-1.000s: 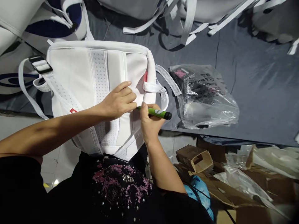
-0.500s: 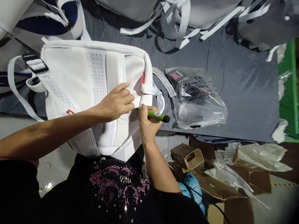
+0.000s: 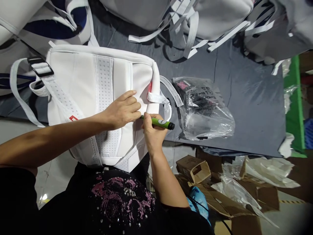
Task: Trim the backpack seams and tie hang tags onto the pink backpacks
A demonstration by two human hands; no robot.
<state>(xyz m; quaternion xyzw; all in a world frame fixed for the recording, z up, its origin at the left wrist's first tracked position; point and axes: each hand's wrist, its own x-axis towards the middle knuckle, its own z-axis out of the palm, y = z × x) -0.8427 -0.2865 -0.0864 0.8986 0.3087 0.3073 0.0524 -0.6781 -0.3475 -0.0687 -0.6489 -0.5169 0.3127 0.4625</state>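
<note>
A white backpack (image 3: 78, 75) lies with its strap side up, over the near edge of the table and against my body. My left hand (image 3: 126, 109) rests on it near the right-hand side panel, fingers bent and gripping the fabric; the thumb is hidden. Between the fingers of my right hand (image 3: 154, 130) is a green marker pen (image 3: 157, 122). Its black end points right, and its other end meets the bag beside my left fingertips. What that tip touches is hidden. A dotted white shoulder strap (image 3: 65, 96) with a black buckle (image 3: 40, 67) crosses the bag's left side.
On the grey-covered table (image 3: 254, 107), a clear plastic bag (image 3: 207, 111) with dark contents lies right of the backpack. Other pale backpacks (image 3: 220, 19) line the far side. Cardboard boxes (image 3: 193, 168) and plastic wrapping (image 3: 237, 189) lie below, right. A green frame (image 3: 295, 104) stands at the right.
The right hand and the marker have shifted slightly left, closer to my left hand. The whole view has moved a little. My left hand keeps its place on the backpack.
</note>
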